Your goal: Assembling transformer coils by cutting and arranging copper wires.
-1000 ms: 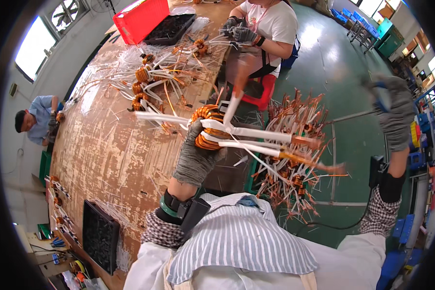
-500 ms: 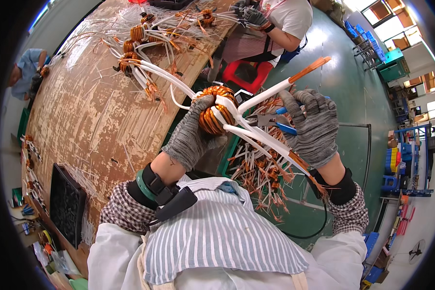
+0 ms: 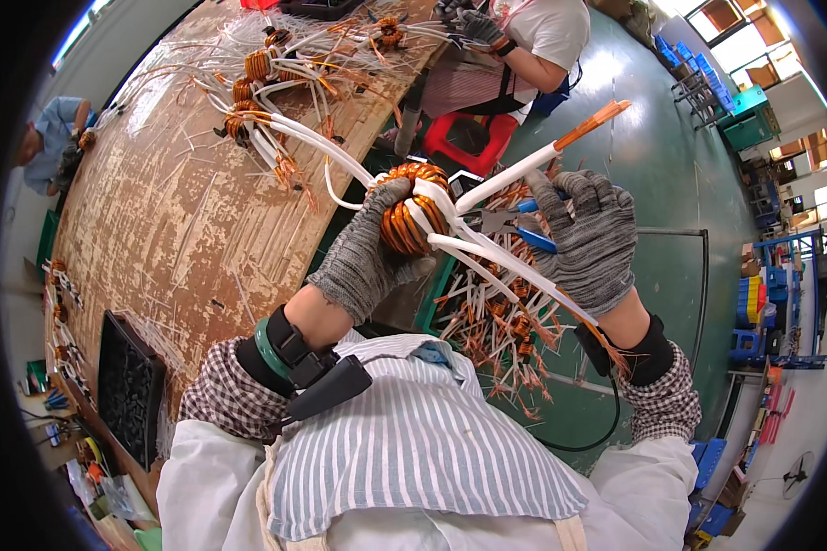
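A ring-shaped coil of copper wire (image 3: 402,231) is gripped in my gloved left hand (image 3: 358,262), its thumb pressed over the top. White-sleeved leads (image 3: 513,177) come off the coil to both sides, some ending in bare copper strands (image 3: 595,123). My gloved right hand (image 3: 593,246) is closed around blue-handled pliers (image 3: 537,240). Their metal jaws lie among the white leads, just right of the coil; whether they pinch a lead I cannot tell. One sleeved lead passes beneath my right hand, its frayed copper end near the wrist.
Below the coil, many similar coils (image 3: 515,326) fill a green crate. More coils (image 3: 257,64) and wire scraps lie on the worn wooden table (image 3: 156,248). A black tray (image 3: 130,390) sits at its near left. A red stool (image 3: 469,142) and a co-worker (image 3: 542,46) are ahead; another person (image 3: 55,138) is far left.
My right hand and the pliers have shifted slightly left, toward the coil. My left hand keeps its grip on the coil, almost unmoved.
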Demonstrator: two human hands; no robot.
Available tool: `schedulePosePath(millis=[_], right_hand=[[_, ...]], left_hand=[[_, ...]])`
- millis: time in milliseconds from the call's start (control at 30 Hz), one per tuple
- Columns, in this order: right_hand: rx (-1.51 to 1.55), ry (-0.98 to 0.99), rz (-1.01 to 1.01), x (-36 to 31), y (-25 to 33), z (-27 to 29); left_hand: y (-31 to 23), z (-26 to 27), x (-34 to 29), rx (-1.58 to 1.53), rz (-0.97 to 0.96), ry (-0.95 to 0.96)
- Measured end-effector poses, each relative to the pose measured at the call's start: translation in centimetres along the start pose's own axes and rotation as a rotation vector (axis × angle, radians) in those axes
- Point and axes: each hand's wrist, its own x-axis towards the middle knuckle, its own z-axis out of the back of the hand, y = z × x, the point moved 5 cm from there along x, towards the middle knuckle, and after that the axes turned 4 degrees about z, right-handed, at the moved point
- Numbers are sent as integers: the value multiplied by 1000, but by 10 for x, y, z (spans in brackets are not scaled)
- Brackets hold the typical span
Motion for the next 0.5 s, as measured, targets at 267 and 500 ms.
schedulePosePath(millis=[267,500], right_hand=[[26,13,9,-10,0,-1],[-1,53,10,-16,-1,-1]], left_hand=[[6,-7,-1,36,60,59],[13,-11,-4,54,60,-26]])
